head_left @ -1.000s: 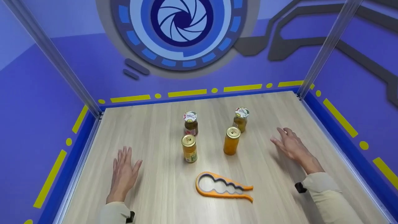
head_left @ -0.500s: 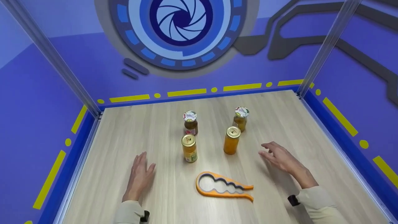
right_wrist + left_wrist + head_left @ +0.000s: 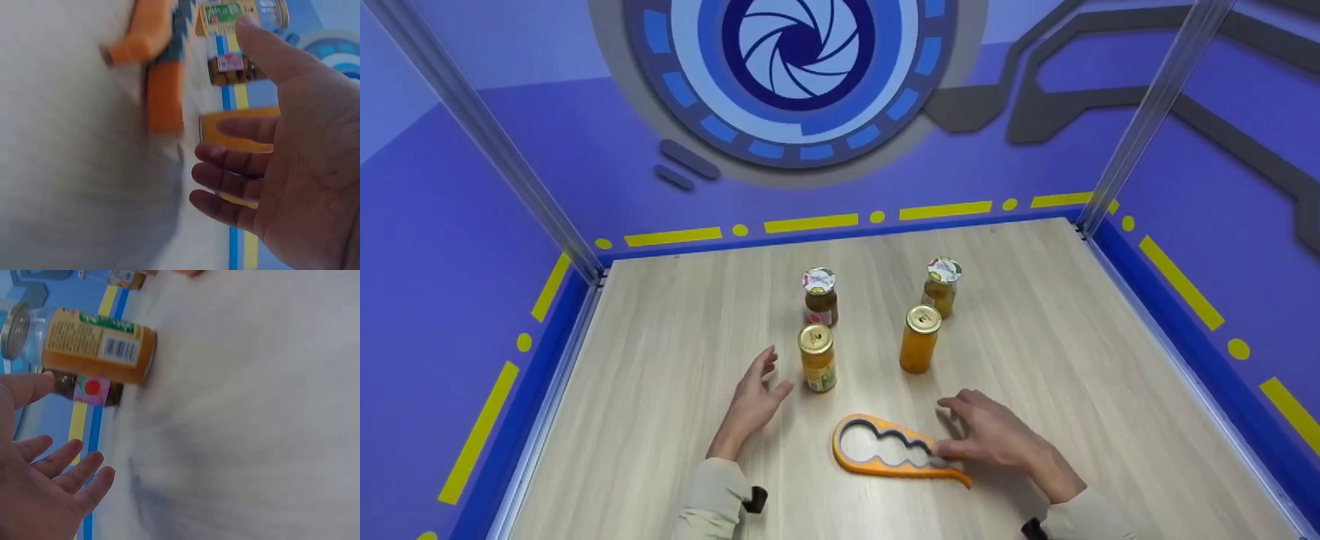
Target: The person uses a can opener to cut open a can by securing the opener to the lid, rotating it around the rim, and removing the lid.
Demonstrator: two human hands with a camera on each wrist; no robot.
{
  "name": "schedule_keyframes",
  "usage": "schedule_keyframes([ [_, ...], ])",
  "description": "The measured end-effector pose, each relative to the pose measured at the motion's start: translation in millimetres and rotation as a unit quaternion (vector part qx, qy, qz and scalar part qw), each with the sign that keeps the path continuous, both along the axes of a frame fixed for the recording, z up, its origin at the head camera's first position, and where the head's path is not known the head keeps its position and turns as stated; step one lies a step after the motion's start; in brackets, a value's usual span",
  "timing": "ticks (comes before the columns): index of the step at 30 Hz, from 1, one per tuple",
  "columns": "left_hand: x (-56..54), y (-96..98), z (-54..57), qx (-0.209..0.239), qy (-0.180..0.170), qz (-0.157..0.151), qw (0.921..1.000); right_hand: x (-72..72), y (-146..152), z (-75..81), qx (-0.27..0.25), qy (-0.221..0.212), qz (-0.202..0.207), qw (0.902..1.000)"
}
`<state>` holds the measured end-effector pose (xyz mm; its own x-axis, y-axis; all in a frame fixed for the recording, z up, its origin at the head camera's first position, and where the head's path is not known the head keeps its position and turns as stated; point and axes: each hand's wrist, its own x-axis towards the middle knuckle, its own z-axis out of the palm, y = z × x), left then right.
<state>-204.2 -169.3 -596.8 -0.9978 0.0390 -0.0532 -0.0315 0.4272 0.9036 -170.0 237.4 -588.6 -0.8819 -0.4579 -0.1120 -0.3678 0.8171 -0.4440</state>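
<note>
My right hand [image 3: 994,435] is slack, thumb parted from half-bent fingers, grasping nothing, over the handle ends of a loop-shaped orange jar opener [image 3: 885,471] with grey scalloped inner edges, flat on the pale wood-grain table [image 3: 660,315]. My left hand [image 3: 750,405], likewise unclenched and holding nothing, is just beside an upright gold-lidded glass jar with orange contents [image 3: 817,367]

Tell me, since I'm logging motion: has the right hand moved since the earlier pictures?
Yes: against the unmoved orange tool in the head view, the right hand has come left and lower, now partly covering it.
</note>
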Motion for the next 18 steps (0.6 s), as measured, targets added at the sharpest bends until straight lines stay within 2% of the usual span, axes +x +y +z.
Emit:
schedule_keyframes([
  [3, -4.2, 10.8, 1.8, 0.021, 0.009, -0.015, 0.9996, 7.3, -8.8, -2.4, 0.014, 0.012, 0.012, 0.9998],
  [6, -8.5, 20.1, 1.3, 0.037, 0.011, -0.019, 0.9991, 13.2, -15.6, -4.2, 0.026, 0.004, 0.012, 0.9996],
  [14, -20.4, 50.5, -0.2, 0.053, 0.003, 0.006, 0.9986, 25.5, -29.1, -11.0, 0.043, 0.005, 0.022, 0.9988],
  [18, -26.3, 64.6, 0.5, 0.054, 0.002, 0.031, 0.998, 28.0, -37.2, -13.9, 0.044, -0.017, 0.016, 0.9987],
])
